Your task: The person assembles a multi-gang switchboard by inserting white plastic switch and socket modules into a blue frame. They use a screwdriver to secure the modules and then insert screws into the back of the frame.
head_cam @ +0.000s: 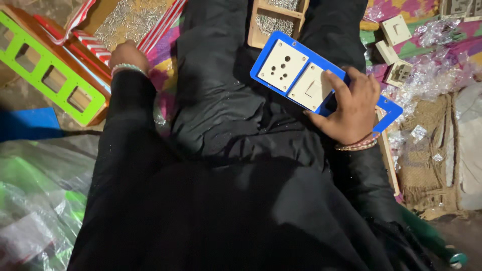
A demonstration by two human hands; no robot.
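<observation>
Right hand grips a blue switch plate from its near end, thumb pressed onto the cream switch module; plate held tilted above the black-clothed lap. Beside the thumb, further along the plate, sits a cream socket module with round pin holes. Bangles at that wrist.

Left hand reaches out to a heap of small silver screws lying on a red-and-white striped wrapper; fingers curled down into the pile, whether anything is pinched cannot be told. Beaded band at the wrist.

Just outside the left hand: a green frame with square cut-outs, resting on a wooden box. Beyond the right hand: a wooden tray holding more screws. Further right of it, loose cream modules and crumpled clear plastic on a patterned cloth, then burlap.
</observation>
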